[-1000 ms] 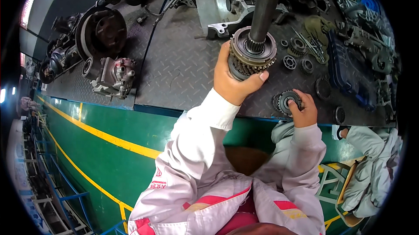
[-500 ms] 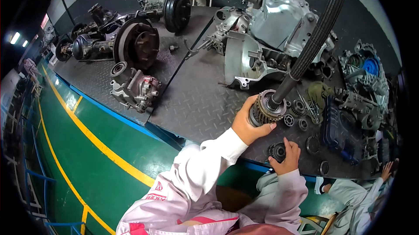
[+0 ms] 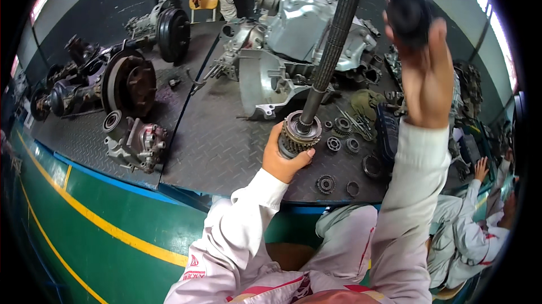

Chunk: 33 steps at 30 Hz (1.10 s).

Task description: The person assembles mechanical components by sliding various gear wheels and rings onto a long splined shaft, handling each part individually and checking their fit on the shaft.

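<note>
My left hand [image 3: 286, 159] is wrapped around a metal gear assembly [image 3: 302, 132] with toothed rings, near the table's front edge. From its middle a long dark splined shaft [image 3: 333, 44] rises, leaning up and to the right. Raised high on the right, my right hand [image 3: 428, 72] grips a dark round gear-like part [image 3: 409, 17]; motion blur hides its detail. On the table right of my left hand lie a small bearing [image 3: 333, 144], a gear [image 3: 326, 184], a thin ring [image 3: 352, 189] and a larger toothed ring [image 3: 371, 166].
Behind the shaft stands a large silver gearbox housing [image 3: 305, 21]. An axle with a rusty brake drum [image 3: 130, 83] and a small metal pump-like unit [image 3: 135, 143] sit on the left. A dark blue case [image 3: 386, 137] lies right. Other people are at the back and far right.
My right hand has risen from the tabletop to high on the right, lifting the round part. My left hand keeps its grip on the gear assembly. The view has shifted right.
</note>
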{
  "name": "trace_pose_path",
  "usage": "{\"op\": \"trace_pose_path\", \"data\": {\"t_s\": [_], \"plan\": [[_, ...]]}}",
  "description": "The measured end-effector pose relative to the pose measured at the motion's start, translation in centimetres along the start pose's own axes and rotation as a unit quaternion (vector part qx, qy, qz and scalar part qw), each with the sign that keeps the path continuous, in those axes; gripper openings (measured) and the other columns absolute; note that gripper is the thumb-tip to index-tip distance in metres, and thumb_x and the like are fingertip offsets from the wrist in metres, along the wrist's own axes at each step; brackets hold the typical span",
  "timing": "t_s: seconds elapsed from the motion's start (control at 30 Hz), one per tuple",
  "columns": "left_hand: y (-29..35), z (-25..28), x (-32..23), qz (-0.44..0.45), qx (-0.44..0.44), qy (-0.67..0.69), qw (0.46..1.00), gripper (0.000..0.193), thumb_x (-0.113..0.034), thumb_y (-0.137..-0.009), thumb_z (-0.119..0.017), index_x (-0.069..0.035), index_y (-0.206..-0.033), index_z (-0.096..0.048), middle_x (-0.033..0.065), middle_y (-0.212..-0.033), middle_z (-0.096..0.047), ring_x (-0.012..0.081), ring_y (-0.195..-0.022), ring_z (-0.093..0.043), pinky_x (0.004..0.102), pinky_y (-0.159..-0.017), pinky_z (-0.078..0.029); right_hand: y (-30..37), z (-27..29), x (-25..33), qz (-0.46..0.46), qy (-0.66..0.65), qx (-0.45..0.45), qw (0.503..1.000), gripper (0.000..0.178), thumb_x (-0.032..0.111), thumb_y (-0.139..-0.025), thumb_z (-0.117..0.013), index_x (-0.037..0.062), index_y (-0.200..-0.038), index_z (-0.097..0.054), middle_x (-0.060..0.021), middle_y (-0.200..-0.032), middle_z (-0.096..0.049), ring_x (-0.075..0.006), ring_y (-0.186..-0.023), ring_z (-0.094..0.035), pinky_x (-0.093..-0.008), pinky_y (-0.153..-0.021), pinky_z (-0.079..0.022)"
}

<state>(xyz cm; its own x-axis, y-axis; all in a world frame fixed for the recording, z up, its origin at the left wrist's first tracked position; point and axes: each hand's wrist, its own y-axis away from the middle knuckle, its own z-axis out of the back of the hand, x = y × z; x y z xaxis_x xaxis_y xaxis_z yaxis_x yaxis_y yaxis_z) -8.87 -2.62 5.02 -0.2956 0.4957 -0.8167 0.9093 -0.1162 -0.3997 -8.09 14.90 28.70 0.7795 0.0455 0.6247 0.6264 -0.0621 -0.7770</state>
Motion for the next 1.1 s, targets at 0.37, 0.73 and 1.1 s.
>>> {"op": "trace_pose_path", "data": {"t_s": [0.37,0.73,1.1], "plan": [[0.2,-0.5,-0.7,0.003,0.022,-0.002,1.0,0.07,-0.008,-0.067,-0.079,-0.002,-0.127,-0.044,0.0074,-0.115,-0.059,0.0147,-0.105,-0.057,0.0298,-0.095,-0.043,-4.3,-5.4,1.8,0.006,-0.035,0.104,0.994,0.031,0.025,-0.094,-0.054,0.0018,-0.114,-0.058,-0.0048,-0.1,-0.064,-0.0124,-0.091,-0.06,-0.026,-0.082,-0.049],[-0.6,-0.2,-0.3,-0.035,0.011,-0.019,0.999,0.074,-0.014,-0.064,-0.083,-0.003,-0.127,-0.045,0.0085,-0.115,-0.059,0.0169,-0.104,-0.058,0.0312,-0.094,-0.044,-0.6,-8.6,5.5,-0.15,0.231,0.158,0.948,0.09,0.025,-0.062,-0.082,-0.0029,-0.135,-0.037,-0.0142,-0.104,-0.062,-0.0244,-0.099,-0.06,-0.0375,-0.097,-0.044],[-0.4,0.3,-0.4,0.03,-0.015,0.006,0.999,0.072,-0.006,-0.064,-0.082,-0.005,-0.126,-0.045,0.0083,-0.112,-0.061,0.0153,-0.102,-0.06,0.0307,-0.089,-0.048,6.4,-5.1,-5.6,-0.178,0.219,0.292,0.914,0.079,0.017,-0.063,-0.076,0.0025,-0.135,-0.046,-0.0131,-0.121,-0.059,-0.021,-0.115,-0.054,-0.0338,-0.102,-0.039]]}}
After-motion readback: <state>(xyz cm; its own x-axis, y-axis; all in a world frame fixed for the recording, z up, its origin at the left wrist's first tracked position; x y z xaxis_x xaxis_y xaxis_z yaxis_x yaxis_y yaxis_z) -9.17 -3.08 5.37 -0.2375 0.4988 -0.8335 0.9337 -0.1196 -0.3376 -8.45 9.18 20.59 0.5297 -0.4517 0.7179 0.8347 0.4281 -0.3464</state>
